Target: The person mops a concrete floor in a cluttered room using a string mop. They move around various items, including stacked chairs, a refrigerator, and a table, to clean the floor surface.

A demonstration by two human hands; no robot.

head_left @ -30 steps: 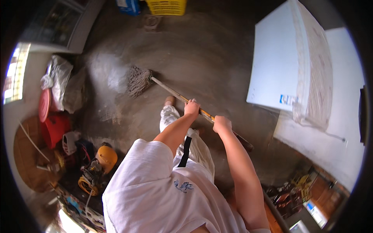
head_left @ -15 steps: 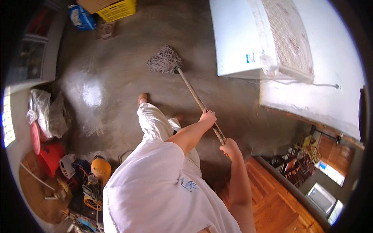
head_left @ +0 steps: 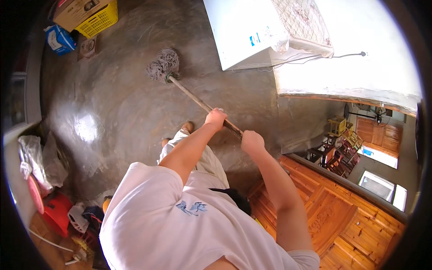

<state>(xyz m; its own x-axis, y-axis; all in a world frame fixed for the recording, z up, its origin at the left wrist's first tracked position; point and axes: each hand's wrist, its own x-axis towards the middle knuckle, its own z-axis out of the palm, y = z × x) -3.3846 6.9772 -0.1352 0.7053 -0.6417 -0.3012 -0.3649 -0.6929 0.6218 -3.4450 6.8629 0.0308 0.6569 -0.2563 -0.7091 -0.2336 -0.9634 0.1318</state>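
One string mop (head_left: 164, 65) lies with its grey yarn head on the concrete floor (head_left: 121, 58), ahead of the person and slightly left, its single wooden handle (head_left: 190, 93) slanting back toward the body. Two hands hold it: the left hand (head_left: 216, 119) is wrapped around the handle nearer the yarn, and the right hand (head_left: 253, 141) is closed around it near its upper end, with a short stretch of wood showing between them. Two feet stand below the handle, in brown shoes (head_left: 188, 127).

At upper left are one yellow plastic crate (head_left: 100, 21), one cardboard box (head_left: 74, 15) on it, and one blue package (head_left: 60, 40) just beside. One white chest freezer (head_left: 240, 31) with a quilted cover (head_left: 308, 22) bounds the floor to the right of the mop; a cord runs from it to the wall. Clear plastic bags (head_left: 35, 157), one red bucket (head_left: 57, 213) and one round red lid (head_left: 35, 194) crowd the left wall. A carved wooden door (head_left: 324, 216) fills the lower right. The shirt and forearms hide the nearest floor.
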